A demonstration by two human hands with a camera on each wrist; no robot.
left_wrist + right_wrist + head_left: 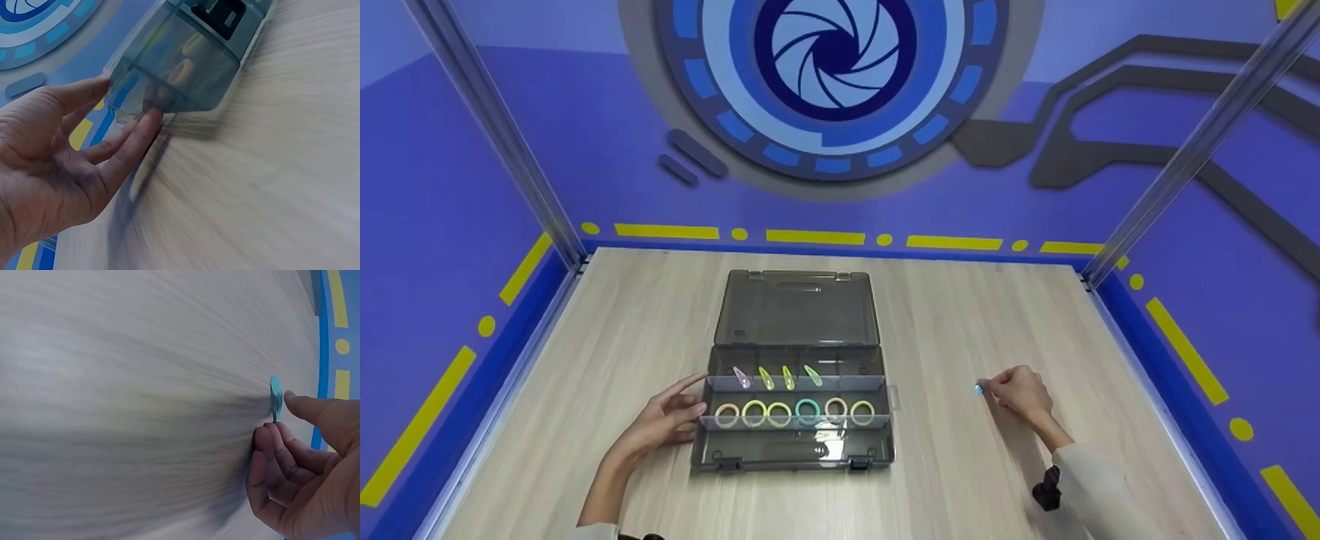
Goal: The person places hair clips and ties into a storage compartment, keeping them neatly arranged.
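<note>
My right hand (1020,391) pinches a small teal hair clip (275,396) by its narrow end, just over the table right of the box. My left hand (661,420), its fingers fairly straight, touches the left side of a smoky clear plastic box (185,84). The box's lid (799,309) lies open toward the back. Several snap hair clips (788,377), in purple, yellow and green, stand in a row in the middle compartment. In front of them sits a row of several ring-shaped hair ties (808,411), in peach, yellow, teal and cream.
The box stands on a pale wood-grain table (952,465), left of its middle. Blue printed walls (945,202) with yellow marks enclose the table at the back and both sides. Metal posts (1170,157) rise at the back corners. The box's front latches (859,465) face me.
</note>
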